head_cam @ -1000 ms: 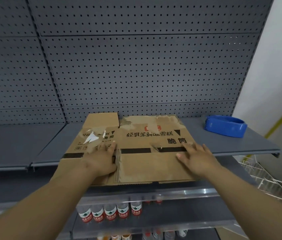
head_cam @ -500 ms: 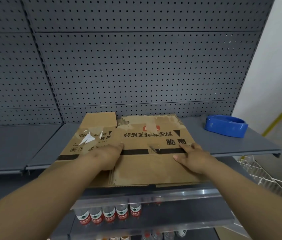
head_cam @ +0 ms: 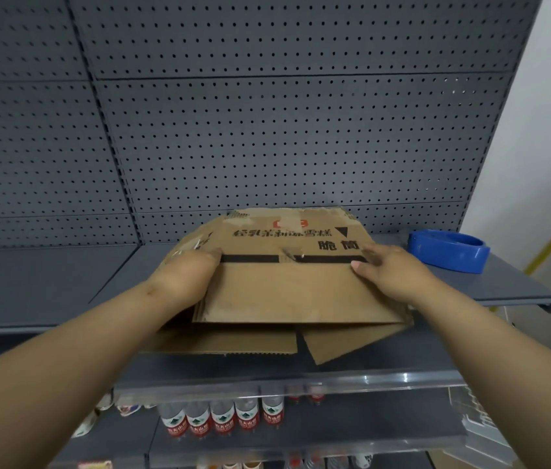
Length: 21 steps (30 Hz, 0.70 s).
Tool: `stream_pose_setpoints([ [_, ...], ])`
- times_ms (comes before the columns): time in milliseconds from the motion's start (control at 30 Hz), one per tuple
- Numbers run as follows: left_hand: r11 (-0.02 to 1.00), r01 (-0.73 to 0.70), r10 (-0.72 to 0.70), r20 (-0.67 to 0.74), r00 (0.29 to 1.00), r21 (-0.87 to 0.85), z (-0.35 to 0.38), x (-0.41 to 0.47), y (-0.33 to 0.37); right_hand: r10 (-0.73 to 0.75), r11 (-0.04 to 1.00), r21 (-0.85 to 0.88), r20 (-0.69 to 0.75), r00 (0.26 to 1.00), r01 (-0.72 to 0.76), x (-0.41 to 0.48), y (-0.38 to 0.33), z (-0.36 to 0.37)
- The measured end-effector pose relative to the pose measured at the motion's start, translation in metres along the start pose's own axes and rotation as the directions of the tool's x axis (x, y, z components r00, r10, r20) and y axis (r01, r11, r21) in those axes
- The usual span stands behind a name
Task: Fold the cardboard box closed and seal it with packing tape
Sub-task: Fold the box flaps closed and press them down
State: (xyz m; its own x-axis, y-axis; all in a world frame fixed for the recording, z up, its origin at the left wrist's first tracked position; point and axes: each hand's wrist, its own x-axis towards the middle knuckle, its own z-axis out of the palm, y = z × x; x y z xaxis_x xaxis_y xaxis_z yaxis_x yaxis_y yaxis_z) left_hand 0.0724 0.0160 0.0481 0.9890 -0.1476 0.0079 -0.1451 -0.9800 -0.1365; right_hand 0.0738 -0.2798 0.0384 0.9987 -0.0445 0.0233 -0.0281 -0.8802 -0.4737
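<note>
The flattened box (head_cam: 287, 282) is held on the shelf (head_cam: 490, 286) at both side edges: left hand (head_cam: 188, 275) fingers curled around one, right hand (head_cam: 391, 270) fingers spread on the other.

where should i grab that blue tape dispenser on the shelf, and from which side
Take the blue tape dispenser from above, fingers across its two long sides near the middle. It lies flat on the shelf to the right of the cardboard box, nothing crowding it, so the right hand, already closest, probably suits best.
</note>
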Motion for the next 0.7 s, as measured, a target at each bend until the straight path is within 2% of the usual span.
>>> stream_pose_setpoints([
  [133, 0.985, 0.076, -0.098, -0.146, 0.984, -0.152, -0.017, -0.007, -0.023, -0.028, 0.987, 0.154, -0.093, 0.995, 0.042, -0.005, -0.015, -0.017],
  [300, 0.880, 0.123, -0.259, -0.248, 0.933, -0.459, -0.036, -0.022, -0.034, -0.061, 0.942, 0.318, -0.144, 0.988, 0.104, -0.009, -0.032, -0.034],
  [467, 0.711, 0.069, -0.356, -0.274, 0.893, -0.700, -0.052, -0.039, -0.017, -0.061, 0.932, 0.344, -0.156, 0.986, 0.112, -0.016, -0.035, -0.047],
  [567, 0.557, 0.021, -0.429, -0.266, 0.863, -0.830, -0.057, -0.041, -0.010, -0.065, 0.928, 0.351, -0.181, 0.981, 0.126, -0.021, -0.033, -0.054],
  [633, 0.483, 0.008, -0.464, -0.249, 0.850, -0.875, -0.056, -0.041, -0.009, -0.060, 0.924, 0.360, -0.187, 0.981, 0.125, -0.022, -0.031, -0.055],
  [700, 0.453, 0.010, -0.484, -0.237, 0.842, -0.891, -0.053, -0.040, -0.008, -0.066, 0.917, 0.377, -0.175, 0.982, 0.129, -0.024, -0.028, -0.055],
])
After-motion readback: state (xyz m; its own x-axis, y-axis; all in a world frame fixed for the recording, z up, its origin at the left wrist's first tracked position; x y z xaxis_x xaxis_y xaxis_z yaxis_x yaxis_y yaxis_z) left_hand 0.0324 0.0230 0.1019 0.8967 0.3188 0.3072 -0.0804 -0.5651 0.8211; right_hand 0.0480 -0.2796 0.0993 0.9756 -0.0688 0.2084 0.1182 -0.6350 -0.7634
